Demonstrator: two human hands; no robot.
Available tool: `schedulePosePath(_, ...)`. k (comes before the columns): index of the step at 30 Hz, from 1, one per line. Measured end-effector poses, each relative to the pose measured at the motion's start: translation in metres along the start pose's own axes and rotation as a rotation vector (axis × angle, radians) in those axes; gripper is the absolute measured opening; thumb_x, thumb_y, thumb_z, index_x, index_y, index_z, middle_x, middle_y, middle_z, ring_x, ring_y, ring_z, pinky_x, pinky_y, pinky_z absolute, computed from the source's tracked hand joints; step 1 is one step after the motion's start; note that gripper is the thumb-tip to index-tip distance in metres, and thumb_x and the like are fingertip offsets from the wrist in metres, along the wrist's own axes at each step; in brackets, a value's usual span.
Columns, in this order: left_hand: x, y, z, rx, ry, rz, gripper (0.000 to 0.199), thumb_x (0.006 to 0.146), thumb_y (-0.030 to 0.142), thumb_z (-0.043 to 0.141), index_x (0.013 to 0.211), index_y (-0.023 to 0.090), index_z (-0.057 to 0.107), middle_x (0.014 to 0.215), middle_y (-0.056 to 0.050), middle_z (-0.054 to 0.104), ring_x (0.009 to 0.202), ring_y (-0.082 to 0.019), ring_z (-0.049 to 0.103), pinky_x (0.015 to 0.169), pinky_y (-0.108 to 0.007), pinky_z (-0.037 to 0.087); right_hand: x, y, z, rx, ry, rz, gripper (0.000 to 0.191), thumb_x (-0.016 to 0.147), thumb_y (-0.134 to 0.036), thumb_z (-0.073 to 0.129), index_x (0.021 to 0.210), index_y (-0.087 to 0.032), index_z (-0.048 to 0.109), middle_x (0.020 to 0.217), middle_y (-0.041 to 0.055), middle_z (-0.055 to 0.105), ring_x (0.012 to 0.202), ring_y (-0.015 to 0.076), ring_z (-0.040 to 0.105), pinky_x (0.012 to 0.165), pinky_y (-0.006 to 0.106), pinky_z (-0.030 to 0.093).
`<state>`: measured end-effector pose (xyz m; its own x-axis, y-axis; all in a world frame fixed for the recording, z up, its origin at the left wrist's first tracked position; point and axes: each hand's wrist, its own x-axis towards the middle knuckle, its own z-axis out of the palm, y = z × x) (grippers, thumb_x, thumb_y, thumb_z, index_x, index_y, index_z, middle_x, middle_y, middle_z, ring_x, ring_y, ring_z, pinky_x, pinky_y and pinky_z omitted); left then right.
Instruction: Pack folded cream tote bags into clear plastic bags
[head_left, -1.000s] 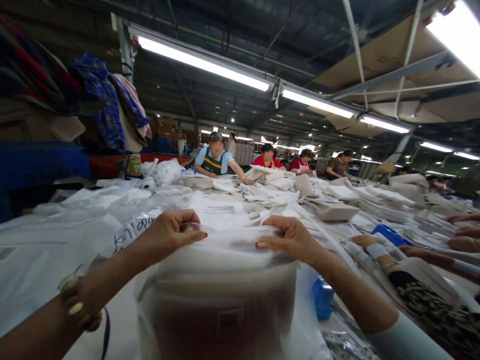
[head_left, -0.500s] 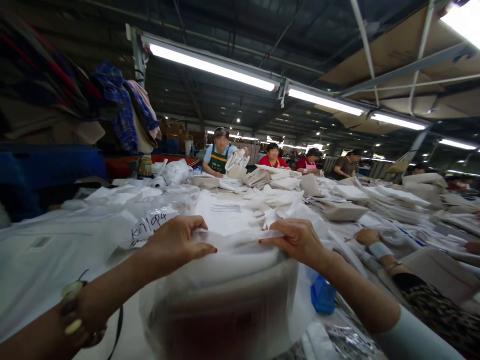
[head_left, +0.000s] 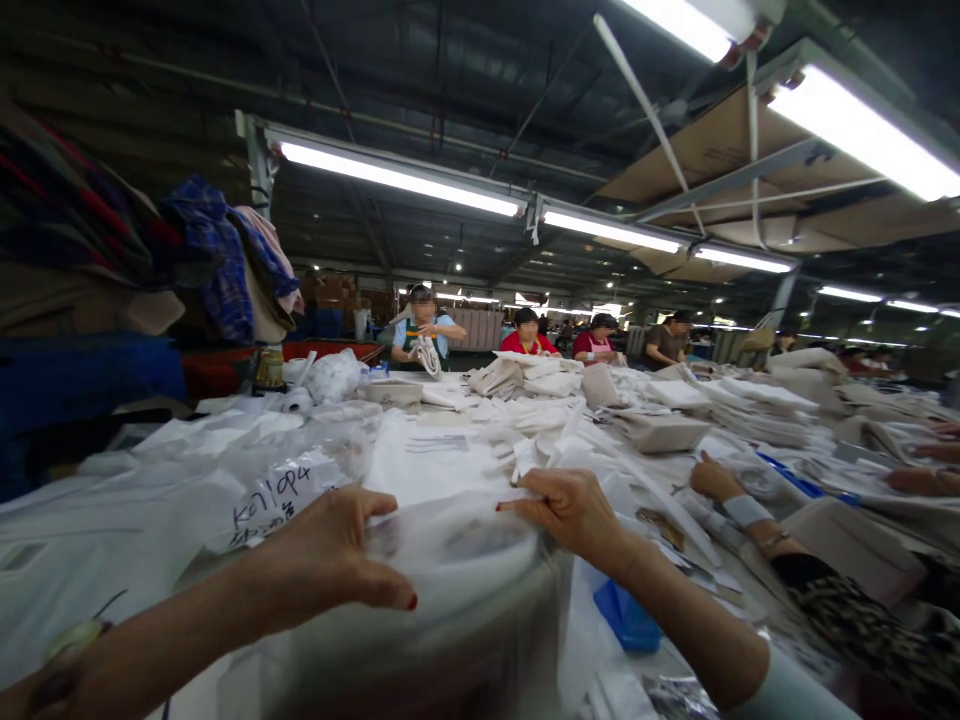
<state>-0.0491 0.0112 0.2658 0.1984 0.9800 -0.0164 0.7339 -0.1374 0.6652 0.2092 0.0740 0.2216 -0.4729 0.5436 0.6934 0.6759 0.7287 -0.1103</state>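
A translucent plastic bag (head_left: 450,590) with a folded pale item inside stands before me, partly blurred. At its top right edge my right hand (head_left: 574,515) is closed, pinching the plastic between thumb and fingers. On the left side of the bag's top is my left hand (head_left: 337,550), its thumb and fingers spread wide against the plastic. Whether the hidden fingers of that hand grip anything does not show. Beyond the bag lies a flat white packet (head_left: 427,450) with printed lines. Beside my left hand is a clear bag with handwriting (head_left: 274,500).
A blue object (head_left: 626,615) lies under my right forearm. A co-worker's hand (head_left: 712,480) reaches in from the right. Piles of pale folded fabric (head_left: 750,410) cover the table farther off, where several people work. Clothes (head_left: 225,250) hang at the left.
My left thumb and fingers have parted from their pinch on the bag's top edge. The view has shifted, and the bag sits lower. My right hand keeps its pinch.
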Motion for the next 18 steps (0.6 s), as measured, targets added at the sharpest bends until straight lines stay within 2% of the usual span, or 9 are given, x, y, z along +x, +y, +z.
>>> schedulePosePath(3,0.006,0.001,-0.005,0.052,-0.061,-0.042,0.027,0.049,0.031,0.071,0.071,0.016,0.068,0.060,0.002,0.066,0.065,-0.022,0.063,0.054,-0.022,0.040,0.003,-0.002,-0.009,0.305,-0.123,0.172,0.056,0.075,-0.068,0.055,0.061,-0.015,0.064,0.052,-0.0041,0.046,0.050,0.0075,0.038,0.049,0.020,0.026)
schedulePosePath(6,0.011,-0.005,-0.006,0.050,-0.049,-0.039,0.022,0.055,0.033,0.065,0.070,0.018,0.070,0.058,0.002,0.066,0.063,-0.021,0.062,0.054,-0.022,0.040,0.007,-0.008,-0.023,0.509,-0.295,0.310,0.045,0.055,-0.053,0.079,0.079,-0.015,0.070,0.064,-0.0031,0.057,0.062,0.0108,0.048,0.053,0.019,0.033)
schedulePosePath(9,0.014,-0.012,-0.006,0.049,-0.010,-0.002,0.023,0.059,0.038,0.062,0.070,0.020,0.071,0.058,0.002,0.066,0.066,-0.021,0.062,0.058,-0.023,0.041,0.012,-0.011,-0.033,0.650,-0.538,0.416,0.046,0.047,-0.043,0.085,0.079,-0.014,0.070,0.070,-0.0022,0.063,0.064,0.0121,0.052,0.054,0.019,0.037)
schedulePosePath(12,0.020,-0.019,-0.009,0.032,0.004,0.010,0.025,0.060,0.042,0.061,0.066,0.020,0.070,0.057,0.002,0.064,0.063,-0.020,0.060,0.057,-0.023,0.040,0.015,-0.008,-0.029,0.767,-0.713,0.553,0.045,0.046,-0.043,0.085,0.074,-0.012,0.070,0.065,-0.0021,0.062,0.056,0.0098,0.050,0.050,0.019,0.038)
schedulePosePath(14,0.026,-0.024,-0.011,0.047,0.017,0.023,0.026,0.062,0.045,0.060,0.061,0.019,0.067,0.055,0.002,0.062,0.059,-0.018,0.057,0.054,-0.023,0.038,0.020,-0.004,-0.021,0.823,-0.738,0.579,0.045,0.048,-0.047,0.083,0.072,-0.011,0.070,0.061,-0.0019,0.061,0.055,0.0092,0.049,0.050,0.019,0.038)
schedulePosePath(16,0.035,-0.030,-0.016,0.114,0.074,0.069,0.028,0.065,0.046,0.059,0.058,0.020,0.065,0.053,0.003,0.059,0.056,-0.017,0.055,0.053,-0.024,0.036,0.028,-0.001,-0.017,0.810,-0.706,0.532,0.046,0.050,-0.053,0.080,0.066,-0.011,0.069,0.056,-0.0026,0.058,0.053,0.0089,0.047,0.049,0.019,0.036)
schedulePosePath(18,0.044,-0.035,-0.022,0.266,0.251,0.208,0.026,0.071,0.043,0.056,0.059,0.021,0.064,0.052,0.003,0.058,0.056,-0.017,0.056,0.054,-0.025,0.036,0.039,0.001,-0.018,0.632,-0.619,0.426,0.044,0.059,-0.055,0.076,0.061,-0.012,0.067,0.050,-0.0039,0.053,0.051,0.0081,0.044,0.047,0.019,0.032)
